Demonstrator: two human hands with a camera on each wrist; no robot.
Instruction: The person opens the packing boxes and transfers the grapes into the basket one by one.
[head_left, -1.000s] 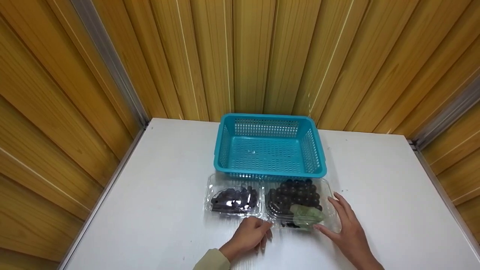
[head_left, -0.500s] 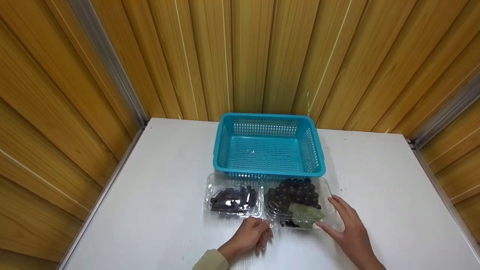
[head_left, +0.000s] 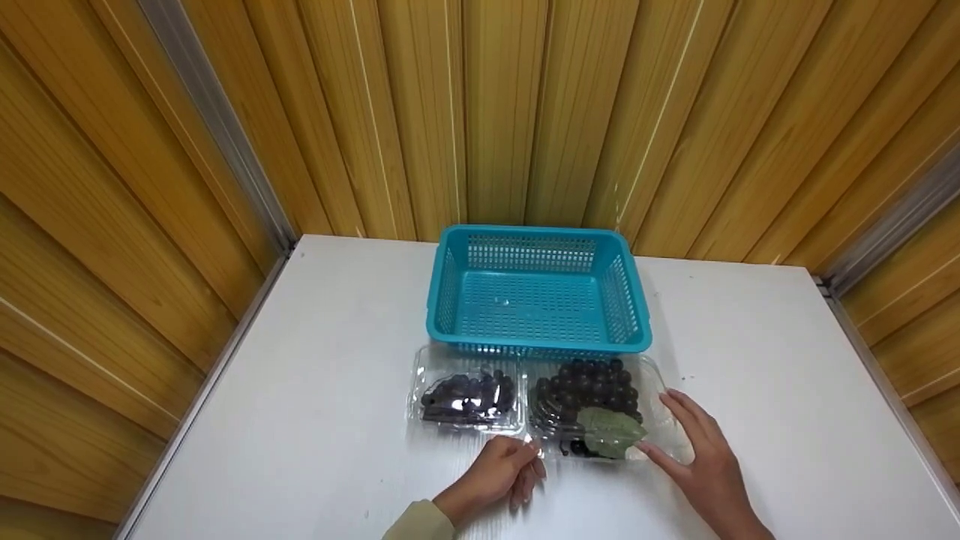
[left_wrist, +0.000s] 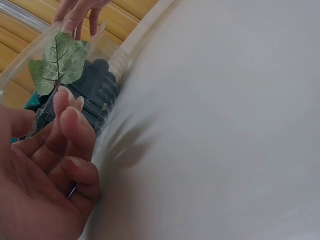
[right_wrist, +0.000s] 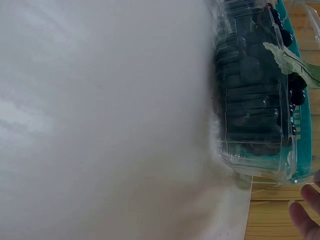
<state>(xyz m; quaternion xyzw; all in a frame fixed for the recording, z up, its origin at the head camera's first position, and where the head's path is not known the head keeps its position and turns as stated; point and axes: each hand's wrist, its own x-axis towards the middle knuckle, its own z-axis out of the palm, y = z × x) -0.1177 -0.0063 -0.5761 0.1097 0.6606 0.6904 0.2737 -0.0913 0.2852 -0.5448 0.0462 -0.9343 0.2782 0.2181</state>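
A clear plastic clamshell box (head_left: 656,427) holds a bunch of dark grapes (head_left: 592,386) with a green leaf (head_left: 611,431) at its front right. My left hand (head_left: 499,469) pinches the front left corner of the box between thumb and forefinger; its other fingers are loosely curled. At the front right corner, my right hand (head_left: 705,457) grips the lid, thumb at the front and fingers at the right side. In the right wrist view the lid's edge (right_wrist: 312,15) stands apart from the box's lower part, and the leaf shows above the rim.
A smaller clear box of dark grapes (head_left: 465,397) sits right beside it on the left. Behind both stands a turquoise perforated basket (head_left: 540,346). All rest on a white table (head_left: 322,390) enclosed by wood-patterned walls (head_left: 495,112).
The right hand has shifted slightly rightward and down with the box's right front corner. The leaf now shows more clearly. The left hand has hardly moved.
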